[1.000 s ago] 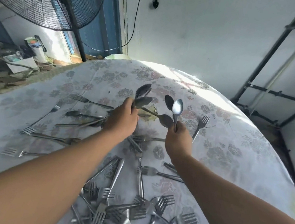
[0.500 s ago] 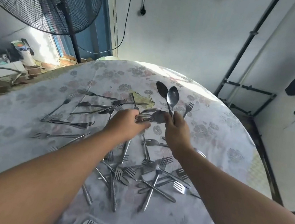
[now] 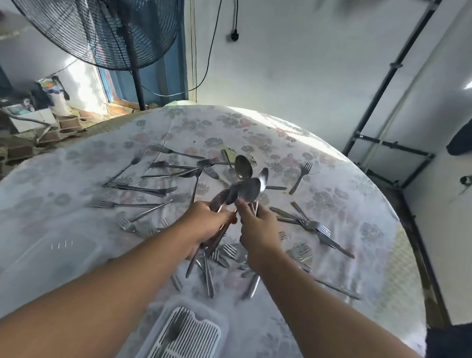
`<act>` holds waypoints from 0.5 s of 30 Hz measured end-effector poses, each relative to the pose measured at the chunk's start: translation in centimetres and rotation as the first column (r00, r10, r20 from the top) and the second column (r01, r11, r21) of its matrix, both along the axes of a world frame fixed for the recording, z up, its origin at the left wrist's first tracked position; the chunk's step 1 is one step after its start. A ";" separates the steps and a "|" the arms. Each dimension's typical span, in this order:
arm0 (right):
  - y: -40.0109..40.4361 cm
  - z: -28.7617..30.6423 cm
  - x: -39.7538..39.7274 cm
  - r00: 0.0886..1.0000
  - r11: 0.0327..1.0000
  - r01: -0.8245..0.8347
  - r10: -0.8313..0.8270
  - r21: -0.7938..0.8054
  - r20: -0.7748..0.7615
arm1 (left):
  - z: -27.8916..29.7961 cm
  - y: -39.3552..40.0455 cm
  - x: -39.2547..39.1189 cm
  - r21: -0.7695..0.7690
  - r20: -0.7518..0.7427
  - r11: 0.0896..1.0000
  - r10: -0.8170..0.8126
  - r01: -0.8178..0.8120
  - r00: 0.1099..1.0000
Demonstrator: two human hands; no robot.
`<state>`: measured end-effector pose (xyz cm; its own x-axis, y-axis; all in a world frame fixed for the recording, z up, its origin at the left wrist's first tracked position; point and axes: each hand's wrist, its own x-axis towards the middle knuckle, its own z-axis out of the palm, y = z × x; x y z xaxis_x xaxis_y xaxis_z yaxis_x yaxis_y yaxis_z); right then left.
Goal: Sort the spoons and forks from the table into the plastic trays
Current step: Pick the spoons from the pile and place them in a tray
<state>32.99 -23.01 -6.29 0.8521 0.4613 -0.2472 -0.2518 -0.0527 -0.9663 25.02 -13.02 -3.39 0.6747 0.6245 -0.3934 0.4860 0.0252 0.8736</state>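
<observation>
Spoons [image 3: 243,185] bunched; left hand [image 3: 208,224], right hand [image 3: 258,226] grips both curled tight round handles.

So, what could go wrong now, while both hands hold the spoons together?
The left hand grips a loose bundle of spoons while the right hand pinches it too; one might slip onto the forks below. The plastic tray lies near, under the forearms, so an arm could knock it.
</observation>
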 end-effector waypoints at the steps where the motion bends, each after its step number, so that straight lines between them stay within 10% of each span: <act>1: 0.3 0.1 -1.0 0.999 1.000 0.018 -0.018 0.005 -0.036 | -0.1 0.1 -0.9 -0.017 0.005 1.000 -0.015 0.015 1.000; 15: 3.9 -0.5 -15.8 0.959 0.967 0.212 -0.234 -0.141 -0.157 | -1.5 6.1 -14.9 -0.298 0.068 0.951 -0.061 0.079 0.996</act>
